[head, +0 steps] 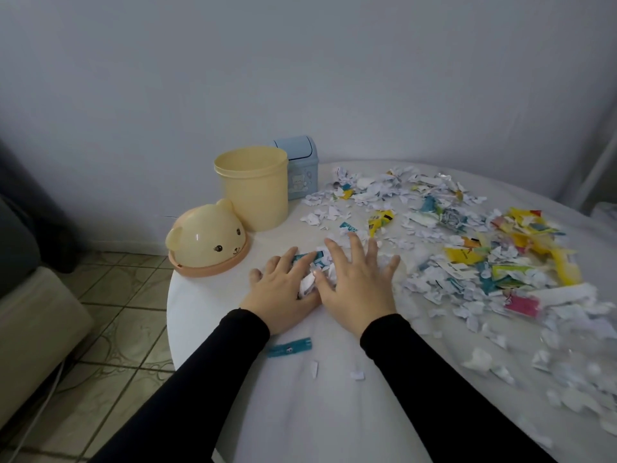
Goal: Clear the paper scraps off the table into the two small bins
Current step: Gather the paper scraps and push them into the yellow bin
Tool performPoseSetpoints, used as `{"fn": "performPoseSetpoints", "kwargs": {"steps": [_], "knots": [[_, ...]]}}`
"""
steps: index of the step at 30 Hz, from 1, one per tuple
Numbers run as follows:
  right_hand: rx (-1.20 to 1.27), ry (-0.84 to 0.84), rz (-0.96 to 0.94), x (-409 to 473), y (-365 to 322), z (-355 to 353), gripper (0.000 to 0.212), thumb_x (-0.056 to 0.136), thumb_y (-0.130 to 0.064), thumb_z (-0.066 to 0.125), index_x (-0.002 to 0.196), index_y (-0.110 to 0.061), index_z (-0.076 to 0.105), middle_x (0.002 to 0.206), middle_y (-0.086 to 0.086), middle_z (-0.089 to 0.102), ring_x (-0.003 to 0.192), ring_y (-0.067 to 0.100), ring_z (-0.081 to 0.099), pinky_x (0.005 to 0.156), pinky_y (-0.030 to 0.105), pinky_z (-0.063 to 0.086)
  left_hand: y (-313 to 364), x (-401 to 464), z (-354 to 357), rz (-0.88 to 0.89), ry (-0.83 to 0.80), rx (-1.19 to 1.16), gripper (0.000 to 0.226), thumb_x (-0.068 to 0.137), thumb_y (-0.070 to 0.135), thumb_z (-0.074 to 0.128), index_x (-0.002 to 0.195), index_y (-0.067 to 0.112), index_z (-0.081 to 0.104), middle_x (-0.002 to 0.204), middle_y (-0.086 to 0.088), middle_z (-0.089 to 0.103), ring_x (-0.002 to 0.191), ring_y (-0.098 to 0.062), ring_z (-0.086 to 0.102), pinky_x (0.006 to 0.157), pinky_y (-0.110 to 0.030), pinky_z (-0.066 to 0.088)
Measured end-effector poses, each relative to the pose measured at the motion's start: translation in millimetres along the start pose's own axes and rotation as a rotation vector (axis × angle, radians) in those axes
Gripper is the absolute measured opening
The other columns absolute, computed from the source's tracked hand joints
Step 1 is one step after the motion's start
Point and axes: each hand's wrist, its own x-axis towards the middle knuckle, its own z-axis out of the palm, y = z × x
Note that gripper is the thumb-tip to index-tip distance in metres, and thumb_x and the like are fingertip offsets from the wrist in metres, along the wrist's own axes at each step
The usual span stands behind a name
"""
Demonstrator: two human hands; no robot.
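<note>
Paper scraps (467, 248) strewn over the white round table (300, 412) — white, yellow, teal and pink pieces, thickest on the side away from the yellow bin (255, 187). Printing on several coloured pieces, too blurred to read. Small gathered heap of scraps (315, 272) in front of the yellow bin, pressed between both hands. Left hand (283, 292) flat on the table, fingers spread, a teal strip across its fingertips; not closed on anything. Right hand (359, 282) just beside it, palm down over the heap, fingers splayed wide; nothing gripped. Black sleeves on both arms. Loose teal strip (289, 346) nearer the body than the hands, with two small white bits close by. Yellow bin upright, lid off, mouth open. Bear-faced lid (208, 243) resting dome-up just beside the yellow bin, at the table edge. Blue bin (298, 170) directly behind the yellow bin, swing lid closed, cartoon bear picture on its front — no legible writing. Tiled floor beyond the table edge.
</note>
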Motion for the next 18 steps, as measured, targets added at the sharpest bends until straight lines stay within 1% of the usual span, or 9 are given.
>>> {"fn": "performPoseSetpoints", "kwargs": {"steps": [3,5,7,8,10,14,16,18], "knots": [[-0.027,-0.098,-0.002,16.3,9.9,8.3,0.055,0.095,-0.059,0.021,0.147,-0.04,0.021,0.16,0.0,0.008,0.146,0.034,0.003,0.11,0.063,0.006,1.0,4.6,3.8,0.022,0.06,-0.007,0.054,0.092,0.055,0.034,0.143,0.041,0.025,0.151,0.007,0.026,0.137,-0.02,0.023,0.105,-0.041,0.022],[-0.037,-0.129,-0.008,23.2,14.1,11.4,0.054,0.094,-0.062,0.02,0.142,-0.039,0.031,0.155,-0.002,0.025,0.143,0.031,0.016,0.109,0.059,0.016,0.5,7.6,4.3,0.024,0.08,-0.007,0.048,0.093,0.052,0.035,0.139,0.037,0.035,0.142,0.006,0.034,0.131,-0.02,0.029,0.102,-0.039,0.026],[-0.032,-0.072,-0.004,24.6,14.5,12.3,0.051,0.094,-0.062,0.023,0.132,-0.034,0.043,0.142,-0.003,0.041,0.133,0.029,0.031,0.102,0.051,0.027,-1.6,11.3,2.7,0.019,0.081,-0.014,0.042,0.094,0.045,0.039,0.134,0.031,0.041,0.136,0.004,0.038,0.125,-0.021,0.034,0.098,-0.037,0.029],[-0.029,-0.031,0.004,24.1,14.0,12.0,0.05,0.094,-0.061,0.025,0.127,-0.031,0.048,0.135,-0.002,0.046,0.126,0.027,0.036,0.098,0.048,0.03,-2.7,13.2,1.6,0.017,0.081,-0.024,0.04,0.095,0.041,0.041,0.132,0.028,0.043,0.134,0.002,0.04,0.122,-0.023,0.036,0.097,-0.036,0.031],[-0.043,0.036,0.026,22.7,12.7,10.6,0.049,0.095,-0.059,0.027,0.119,-0.025,0.052,0.123,0.001,0.051,0.116,0.027,0.041,0.088,0.042,0.034,-4.5,16.9,-0.8,0.018,0.089,-0.061,0.037,0.094,0.032,0.044,0.13,0.021,0.047,0.13,-0.003,0.043,0.117,-0.025,0.04,0.096,-0.035,0.034],[-0.019,0.071,0.065,22.2,10.4,6.9,0.049,0.098,-0.054,0.028,0.113,-0.016,0.055,0.112,0.004,0.059,0.108,0.027,0.047,0.073,0.035,0.036,-3.0,20.3,-7.9,-0.009,0.103,-0.19,0.034,0.094,0.019,0.049,0.126,0.009,0.051,0.123,-0.013,0.05,0.115,-0.029,0.046,0.095,-0.03,0.033],[0.011,0.094,0.068,22.5,9.9,6.1,0.048,0.098,-0.052,0.029,0.107,-0.013,0.057,0.102,0.005,0.061,0.1,0.027,0.052,0.068,0.033,0.034,-0.5,20.1,-12.0,-0.043,0.105,-0.227,0.031,0.094,0.016,0.048,0.122,0.005,0.052,0.119,-0.014,0.051,0.112,-0.03,0.049,0.089,-0.027,0.034],[0.055,0.112,0.084,24.2,10.5,3.3,0.048,0.098,-0.05,0.031,0.099,-0.011,0.058,0.087,0.006,0.058,0.089,0.027,0.057,0.064,0.031,0.032,1.6,19.1,-15.1,-0.076,0.103,-0.26,0.025,0.093,0.013,0.048,0.115,0.004,0.054,0.113,-0.015,0.053,0.106,-0.031,0.051,0.077,-0.022,0.031]]}}
